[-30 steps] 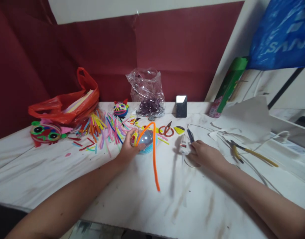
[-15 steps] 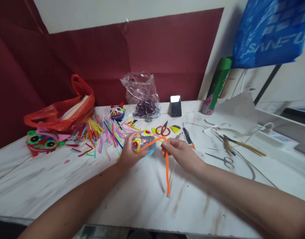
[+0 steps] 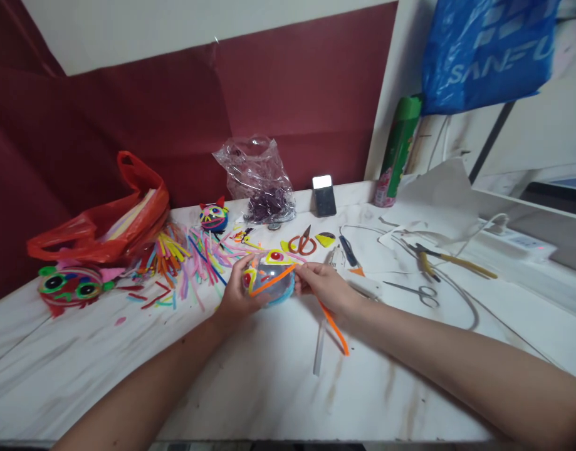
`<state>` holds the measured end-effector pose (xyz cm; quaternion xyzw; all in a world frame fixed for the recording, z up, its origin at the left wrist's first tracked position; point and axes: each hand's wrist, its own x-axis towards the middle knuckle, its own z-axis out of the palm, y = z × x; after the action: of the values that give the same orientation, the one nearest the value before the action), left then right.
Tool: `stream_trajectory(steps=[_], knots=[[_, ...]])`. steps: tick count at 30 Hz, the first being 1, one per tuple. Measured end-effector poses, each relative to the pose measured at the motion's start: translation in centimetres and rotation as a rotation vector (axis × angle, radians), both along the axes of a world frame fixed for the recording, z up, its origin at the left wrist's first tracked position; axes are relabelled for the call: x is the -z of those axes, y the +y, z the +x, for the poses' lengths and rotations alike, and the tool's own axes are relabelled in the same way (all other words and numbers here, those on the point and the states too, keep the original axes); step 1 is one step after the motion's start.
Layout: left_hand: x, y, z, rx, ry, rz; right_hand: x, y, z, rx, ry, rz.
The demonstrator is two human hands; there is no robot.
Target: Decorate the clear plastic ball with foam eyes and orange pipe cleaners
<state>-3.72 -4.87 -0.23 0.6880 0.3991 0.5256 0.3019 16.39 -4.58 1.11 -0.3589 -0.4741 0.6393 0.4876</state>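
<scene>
My left hand (image 3: pixel 239 293) is closed around the side of a clear rounded plastic body (image 3: pixel 273 289) that carries yellow-rimmed red eyes and a light blue edging. An orange pipe cleaner (image 3: pixel 335 327) lies across the front of this body. My right hand (image 3: pixel 319 283) pinches the pipe cleaner at the body's right side, and its loose end hangs down below that hand. On the table under it is a thin pale strip (image 3: pixel 319 348). Red-handled scissors (image 3: pixel 303 243) lie just behind the hands.
Loose pipe cleaners (image 3: pixel 175 254), a red bag (image 3: pixel 104 219) and two decorated animal figures, one large (image 3: pixel 71 287) and one small (image 3: pixel 214 215), are on the left. Pliers (image 3: pixel 450 262), metal scissors (image 3: pixel 417 291) and cables lie right. Behind stand a clear bag (image 3: pixel 264 188), a phone (image 3: pixel 324 196) and a spray can (image 3: pixel 398 151).
My right hand has drawn the orange pipe cleaner against the front of the clear body, pulling it straight where it was bent up. Its loose end has swung right. The view has shifted slightly.
</scene>
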Motion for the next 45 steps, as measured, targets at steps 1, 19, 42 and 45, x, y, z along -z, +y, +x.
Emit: stream_trajectory(steps=[1,19,42,45], knots=[[-0.2,-0.1,0.0,0.013,-0.009,-0.009,0.0,-0.1,0.0,-0.002,0.014,-0.009],[-2.1,-0.2,-0.7,0.054,0.007,-0.297,1.9,-0.4,-0.7,-0.072,0.169,-0.138],[-4.4,-0.6,-1.6,0.071,0.354,-0.286,2.5,-2.3,-1.6,-0.153,0.096,-0.036],[-3.8,-0.2,-1.9,0.065,0.339,-0.236,2.5,-2.3,-1.4,-0.122,0.041,-0.027]])
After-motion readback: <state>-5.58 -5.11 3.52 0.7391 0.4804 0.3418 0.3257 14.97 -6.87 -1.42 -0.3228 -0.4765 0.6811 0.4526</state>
